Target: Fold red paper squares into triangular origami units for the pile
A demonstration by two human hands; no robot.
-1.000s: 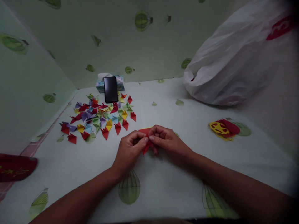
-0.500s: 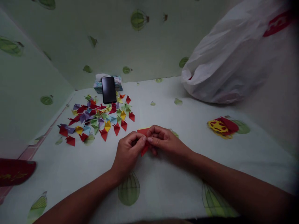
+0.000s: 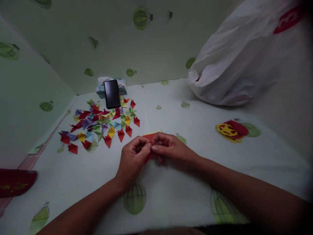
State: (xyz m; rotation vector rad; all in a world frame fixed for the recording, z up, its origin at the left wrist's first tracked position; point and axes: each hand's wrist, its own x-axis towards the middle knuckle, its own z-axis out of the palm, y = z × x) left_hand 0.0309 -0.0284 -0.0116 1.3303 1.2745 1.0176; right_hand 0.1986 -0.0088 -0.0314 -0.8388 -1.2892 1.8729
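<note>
Between my fingertips is a small folded piece of red paper (image 3: 149,157), partly covered by the hands. My left hand (image 3: 135,156) pinches its left side with thumb and forefinger. From the other side my right hand (image 3: 170,147) pinches it, thumb tip close to the left thumb. Just behind the hands lie flat sheets of paper, an orange-red sheet (image 3: 147,135) on top with a yellow edge showing. Folded paper cranes (image 3: 107,140) in red, yellow, green, blue and purple spread over the cloth to the left.
A black phone (image 3: 112,94) leans on a tissue box (image 3: 122,86) behind the cranes. At the back right stands a white plastic bag (image 3: 227,71). Yellow and red paper cutouts (image 3: 228,130) lie at right. A dark red object (image 3: 17,182) juts in at left.
The view has shifted slightly, so everything sits a little further left. Both hands keep their pinch on the red paper, which has tilted slightly.
</note>
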